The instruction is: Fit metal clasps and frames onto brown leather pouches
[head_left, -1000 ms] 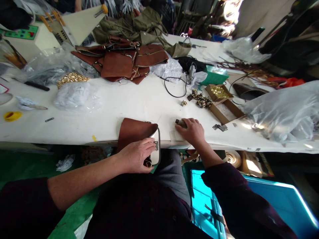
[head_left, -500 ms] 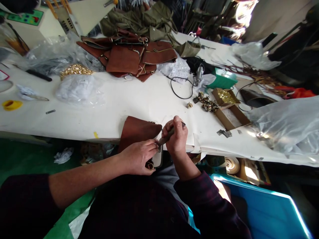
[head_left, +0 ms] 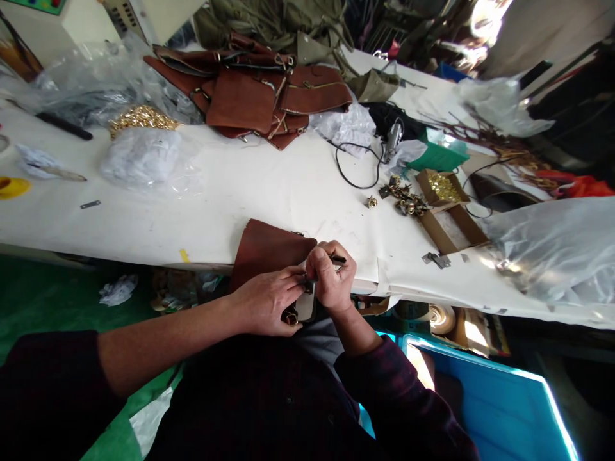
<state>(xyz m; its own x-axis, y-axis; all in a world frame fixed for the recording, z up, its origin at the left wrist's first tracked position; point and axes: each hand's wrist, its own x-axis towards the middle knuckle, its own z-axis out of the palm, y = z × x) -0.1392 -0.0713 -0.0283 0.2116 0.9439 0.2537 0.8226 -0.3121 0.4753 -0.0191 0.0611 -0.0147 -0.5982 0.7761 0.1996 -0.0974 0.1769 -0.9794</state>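
A brown leather piece (head_left: 269,251) lies over the front edge of the table, its right end folded back to a pale underside. My left hand (head_left: 266,301) is closed on that end, with a gold-coloured metal fitting (head_left: 289,316) showing beside the thumb. My right hand (head_left: 331,275) is wrapped around a dark-ended hand tool (head_left: 338,260), whose kind I cannot make out. The tool's lower end meets the leather near my left fingertips; the exact contact is hidden by the fingers.
Brown leather bags (head_left: 245,105) are piled at the back of the white table (head_left: 230,186). Gold hardware (head_left: 144,120) lies on a plastic bag at left. At right are metal clasps (head_left: 408,203), a cardboard box (head_left: 454,229) and clear plastic (head_left: 552,250). A blue bin (head_left: 500,397) stands below.
My right hand has tipped over and come down closer to my left fingers, the tool turning with it. My left hand keeps its hold on the leather. The view has shifted slightly.
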